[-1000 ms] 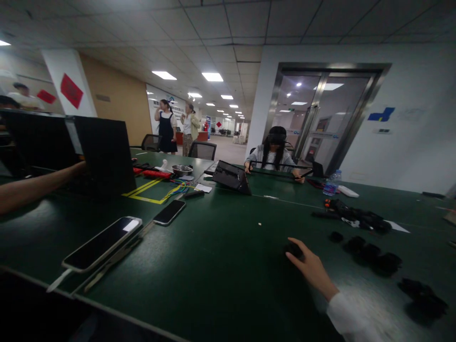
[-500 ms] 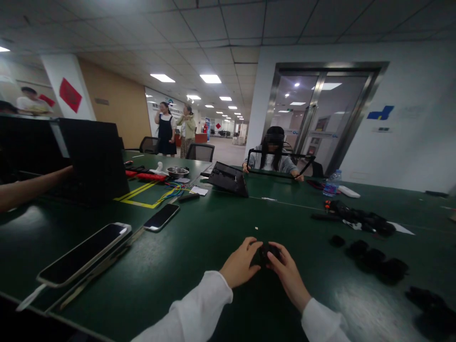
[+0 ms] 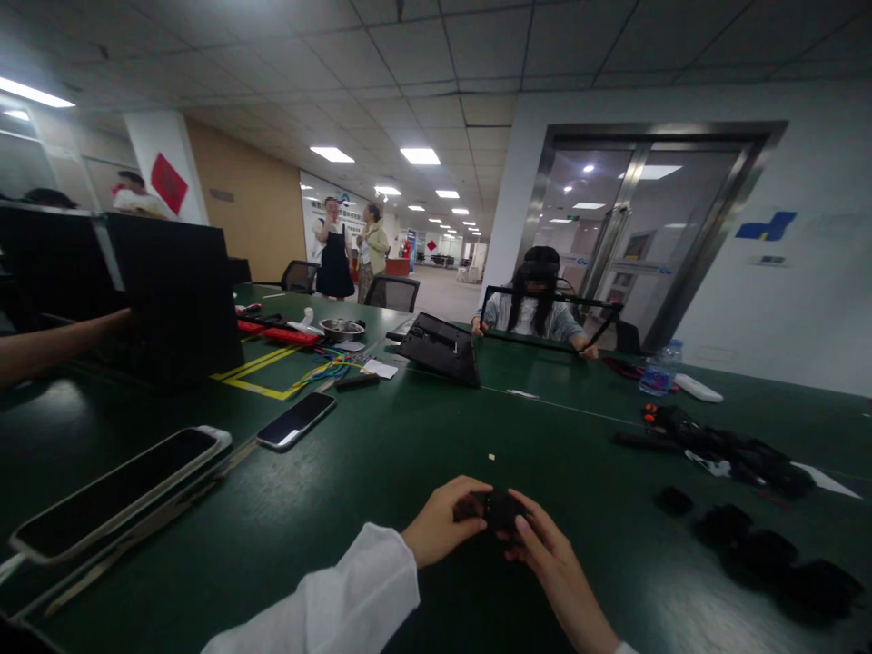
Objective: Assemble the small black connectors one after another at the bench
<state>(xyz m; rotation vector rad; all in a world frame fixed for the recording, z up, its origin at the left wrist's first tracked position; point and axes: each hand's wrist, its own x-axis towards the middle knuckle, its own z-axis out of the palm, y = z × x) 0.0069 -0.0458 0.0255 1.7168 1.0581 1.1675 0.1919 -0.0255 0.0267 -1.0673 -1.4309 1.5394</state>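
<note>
Between my two hands, just above the green table (image 3: 409, 454), is a small black object (image 3: 504, 510) whose kind I cannot make out. My right hand (image 3: 551, 545) grips it from the right, thumb on the near side and fingers behind. My left hand (image 3: 446, 522) is closed at its left side, with thumb and fingertips around a dark part that seems to belong to it. Beyond my hands a tiny white piece (image 3: 491, 457) lies on the table. Several black parts (image 3: 767, 554) lie in a row to the right of my right hand.
Two phones (image 3: 296, 421) lie at the left, near a large black monitor (image 3: 170, 300). Farther back are coloured wires (image 3: 327, 372), a metal bowl (image 3: 341, 329) and a tilted black panel (image 3: 440, 347). Opposite, a person (image 3: 535, 304) holds a black frame. A water bottle (image 3: 660, 368) stands right.
My left hand has moved in and closed at the black object's left side. Both hands sit slightly lower in view, and the camera has shifted a little. The person opposite still holds the frame.
</note>
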